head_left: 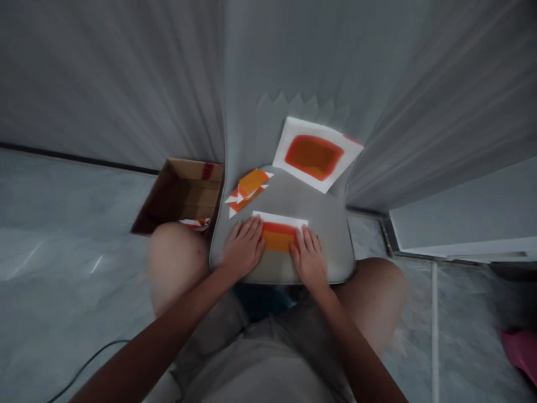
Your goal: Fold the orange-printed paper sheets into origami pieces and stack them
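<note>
A folded sheet of paper, orange and red with a white strip along its far edge, lies on the grey chair seat in front of me. My left hand rests flat on its left end, fingers stretched forward. On the right end lies my right hand, its fingers also extended and pressing on the paper. Beyond my left hand are folded orange-and-white paper pieces, partly overlapping. A white sheet with a red-orange rectangle leans at the back right of the seat.
An open cardboard box stands on the floor left of the chair, with some folded paper inside. Grey curtains hang around the chair back. A dark cable runs over the floor at lower left; something pink lies at far right.
</note>
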`<action>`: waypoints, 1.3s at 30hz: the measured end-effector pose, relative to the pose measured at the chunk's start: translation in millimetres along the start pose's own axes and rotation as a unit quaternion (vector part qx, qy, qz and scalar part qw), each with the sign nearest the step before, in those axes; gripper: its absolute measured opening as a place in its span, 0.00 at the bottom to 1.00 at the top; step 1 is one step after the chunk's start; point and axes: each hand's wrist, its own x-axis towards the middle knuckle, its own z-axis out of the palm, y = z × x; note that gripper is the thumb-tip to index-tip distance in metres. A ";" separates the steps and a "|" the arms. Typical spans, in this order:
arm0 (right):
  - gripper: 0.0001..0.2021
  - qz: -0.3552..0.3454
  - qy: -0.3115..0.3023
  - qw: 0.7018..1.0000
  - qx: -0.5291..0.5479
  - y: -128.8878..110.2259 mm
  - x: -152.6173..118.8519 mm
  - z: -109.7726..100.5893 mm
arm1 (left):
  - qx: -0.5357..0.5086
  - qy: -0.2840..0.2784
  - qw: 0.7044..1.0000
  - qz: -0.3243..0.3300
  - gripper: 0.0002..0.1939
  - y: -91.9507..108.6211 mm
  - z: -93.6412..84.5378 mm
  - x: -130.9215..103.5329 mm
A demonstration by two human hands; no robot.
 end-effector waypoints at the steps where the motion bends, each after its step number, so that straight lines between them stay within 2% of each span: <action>1: 0.29 0.000 -0.003 1.000 -0.004 0.7 -1.2 -0.5 | 0.001 0.001 1.000 -0.007 0.30 -0.5 -1.1 -1.2; 7: 0.29 0.003 -0.014 1.000 -0.003 10.1 -7.3 -6.7 | 0.004 -0.001 1.000 -0.025 0.30 0.3 -2.7 -5.0; 10: 0.27 0.025 0.029 0.999 -0.007 3.2 -11.5 -16.2 | 0.000 -0.002 1.000 -0.027 0.30 1.2 -0.1 -5.2; 12: 0.28 0.039 0.066 0.997 -0.014 -15.5 -12.9 -21.5 | -0.004 0.000 1.000 -0.027 0.30 1.0 1.6 -5.3; 14: 0.30 0.022 0.065 0.998 -0.006 -44.6 -11.2 -21.2 | -0.007 0.002 1.000 -0.027 0.31 0.4 2.5 -5.6; 17: 0.34 -0.033 -0.001 0.999 0.016 -87.3 -4.7 -8.8 | -0.008 -0.006 1.000 -0.024 0.30 -0.6 1.8 -5.6; 19: 0.34 -0.048 -0.043 0.998 0.024 -98.6 -3.1 -0.1 | -0.007 -0.012 1.000 -0.025 0.30 -0.3 0.6 -5.3; 22: 0.36 -0.064 -0.092 0.994 0.008 -80.8 -13.6 0.6 | -0.005 -0.008 0.999 -0.031 0.30 1.2 -0.8 -5.1; 26: 0.36 0.005 -0.061 0.998 -0.033 -33.8 -43.2 -12.4 | -0.008 0.016 0.999 -0.029 0.30 2.8 0.7 -5.6; 28: 0.36 0.019 -0.047 0.998 -0.037 -20.9 -54.2 -15.0 | -0.010 0.024 0.999 -0.022 0.30 2.3 2.8 -5.6; 32: 0.37 0.027 -0.025 0.999 -0.029 -20.5 -58.7 -10.0 | -0.010 0.035 0.999 -0.009 0.30 -5.1 7.1 -5.1; 35: 0.36 0.036 -0.007 0.999 -0.012 -26.0 -55.3 -6.5 | -0.016 0.075 0.997 0.000 0.29 -11.3 7.1 -6.9; 37: 0.36 0.041 0.002 0.999 0.000 -27.3 -54.2 -6.1 | -0.025 0.113 0.993 0.022 0.29 -5.2 5.1 -10.1; 39: 0.36 0.045 0.006 0.999 0.010 -26.4 -54.7 -6.4 | -0.041 0.121 0.989 0.071 0.28 15.6 3.5 -14.1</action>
